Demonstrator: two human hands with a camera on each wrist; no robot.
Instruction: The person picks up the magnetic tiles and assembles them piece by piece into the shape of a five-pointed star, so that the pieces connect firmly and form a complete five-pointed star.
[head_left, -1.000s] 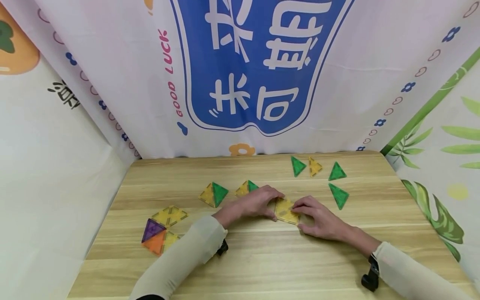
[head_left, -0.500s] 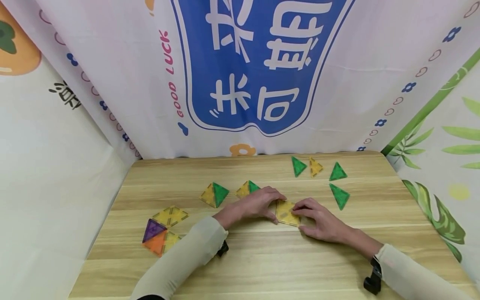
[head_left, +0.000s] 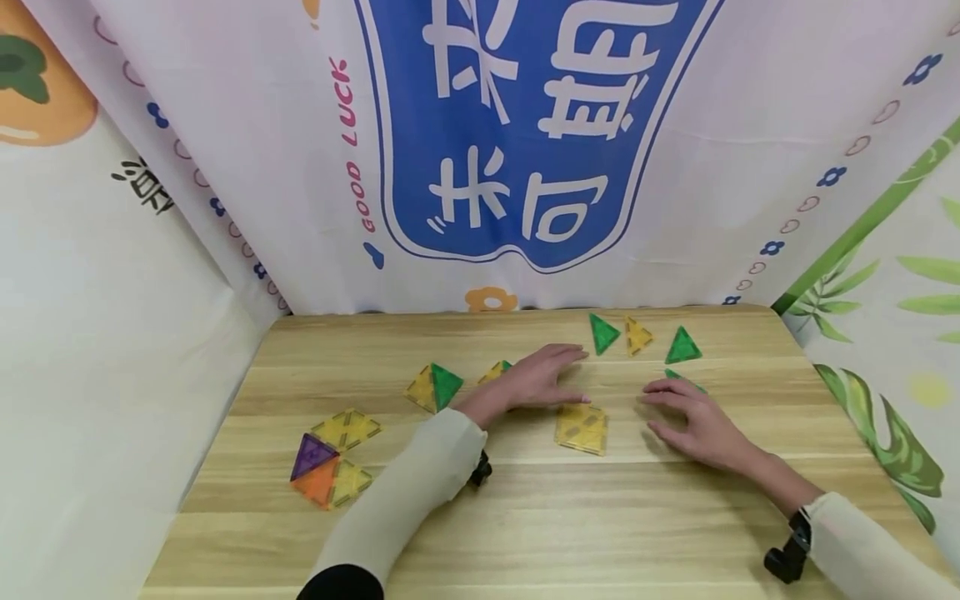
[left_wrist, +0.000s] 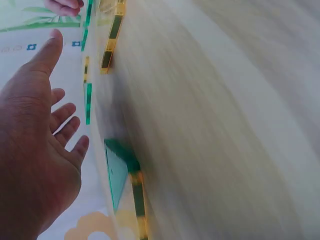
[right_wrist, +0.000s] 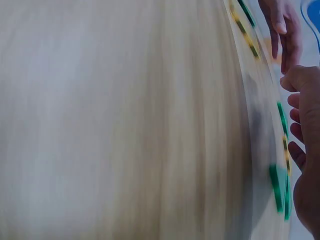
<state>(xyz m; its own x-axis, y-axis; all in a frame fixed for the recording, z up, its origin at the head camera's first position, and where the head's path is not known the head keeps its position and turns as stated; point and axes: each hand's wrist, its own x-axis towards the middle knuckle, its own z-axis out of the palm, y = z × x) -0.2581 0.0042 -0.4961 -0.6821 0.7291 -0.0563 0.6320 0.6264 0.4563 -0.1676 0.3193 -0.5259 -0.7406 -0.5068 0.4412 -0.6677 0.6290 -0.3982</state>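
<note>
A yellow translucent magnetic tile shape point(head_left: 582, 432), roughly square, lies flat on the wooden table. Just beyond its far edge hovers my left hand point(head_left: 536, 379), fingers extended and holding nothing; in the left wrist view the hand point(left_wrist: 35, 120) is spread, apart from the tiles. To the right of the square, my right hand point(head_left: 697, 423) hangs with loosely bent fingers and nothing in them. Its fingers partly hide a green triangle tile point(head_left: 684, 380). My left hand covers part of a yellow triangle tile point(head_left: 495, 372) and the green one joined to it.
At the left lie a purple triangle point(head_left: 312, 456), an orange triangle point(head_left: 315, 482) and several yellow triangles point(head_left: 347, 429). A yellow-green pair point(head_left: 433, 387) sits right of them. Along the back are green triangles point(head_left: 683, 346) and a yellow triangle point(head_left: 637, 336). A printed curtain point(head_left: 300, 208) stands behind.
Both hands have come off the yellow square. My left hand has moved slightly up and away, my right hand to the right, beside the green triangle. The head view has shifted a little.
</note>
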